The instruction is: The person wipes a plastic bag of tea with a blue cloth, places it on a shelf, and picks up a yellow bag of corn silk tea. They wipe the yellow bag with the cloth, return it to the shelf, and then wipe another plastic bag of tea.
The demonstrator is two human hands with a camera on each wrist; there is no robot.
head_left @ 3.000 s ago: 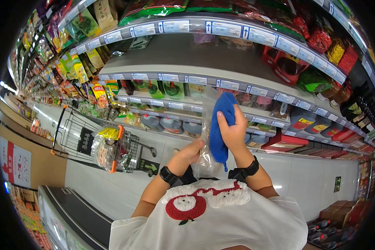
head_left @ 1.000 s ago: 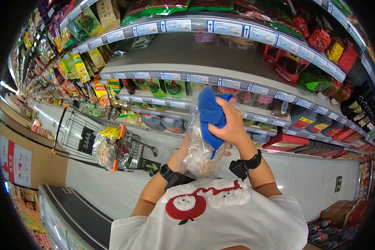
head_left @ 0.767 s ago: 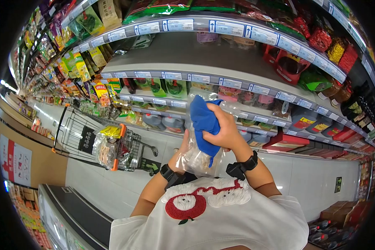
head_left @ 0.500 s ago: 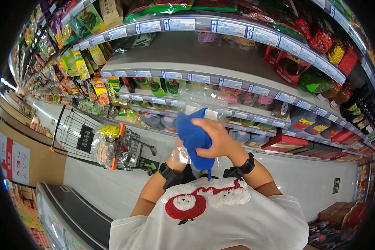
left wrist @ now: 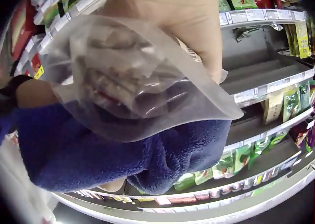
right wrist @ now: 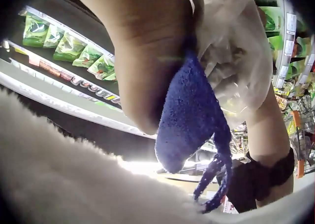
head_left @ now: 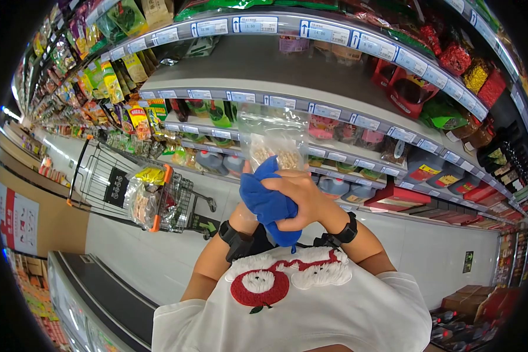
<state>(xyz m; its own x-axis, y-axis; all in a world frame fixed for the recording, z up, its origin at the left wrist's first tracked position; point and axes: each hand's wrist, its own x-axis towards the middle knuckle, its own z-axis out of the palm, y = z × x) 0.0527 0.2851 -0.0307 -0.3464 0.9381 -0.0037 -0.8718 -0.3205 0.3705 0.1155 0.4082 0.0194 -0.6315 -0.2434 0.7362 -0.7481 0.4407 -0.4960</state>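
Note:
In the head view, a clear zip-top bag (head_left: 274, 128) of pale, lumpy dry pieces is held out before the chest, zip edge away from the body. My left hand (left wrist: 179, 24) grips the bag with its thumb along one side in the left wrist view; from the head most of it is hidden behind the bag and cloth. A blue towelling cloth (head_left: 268, 202) is bunched in my right hand (head_left: 302, 198), fingers bent over it, pressed against the bag's near part. In the right wrist view the cloth's hanging loop (right wrist: 221, 179) dangles below the palm.
Shelves with price-tag rails (head_left: 264, 100) curve across the front, stocked with packets and jugs. A shopping cart (head_left: 123, 185) with bagged goods stands left on the tiled floor. A dark-topped counter (head_left: 102, 287) lies at lower left, cardboard boxes (head_left: 466, 300) at lower right.
The bag has been turned about and shifted left, its zip edge now showing beyond the hands. My right hand has moved left and down over it with the blue cloth.

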